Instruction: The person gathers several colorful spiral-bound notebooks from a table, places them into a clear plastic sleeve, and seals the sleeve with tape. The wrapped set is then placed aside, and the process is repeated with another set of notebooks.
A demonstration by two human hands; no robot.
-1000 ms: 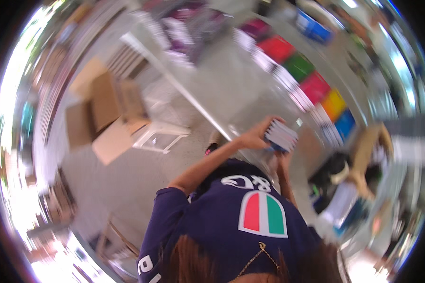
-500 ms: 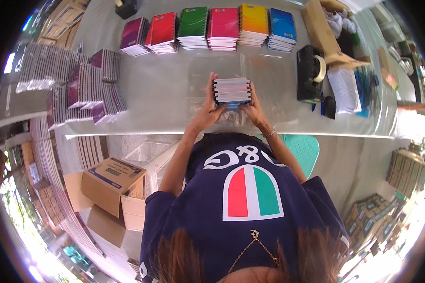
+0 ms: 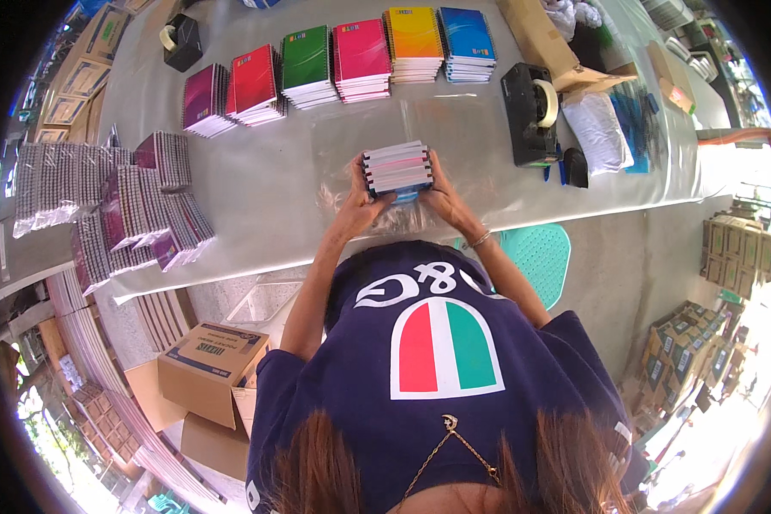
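Compared with half a second ago, the view is turned a little, and the tape dispenser (image 3: 182, 44) at upper left shows more fully. The stack of notebooks (image 3: 397, 167) is at the frame's centre, between left hand (image 3: 360, 201) and right hand (image 3: 444, 199); their grip looks unchanged, so the work seems to remain at holding. Thumbs press the near side, other fingers the ends; some fingertips are hidden. Clear plastic (image 3: 403, 220) below is hard to make out.

navy short-sleeved shirt (image 3: 351, 360) | arched emblem (image 3: 439, 349) — red, white, green | gold necklace (image 3: 433, 457) (crescent pendant (image 3: 449, 422)) | right-wrist bracelet (image 3: 481, 241)
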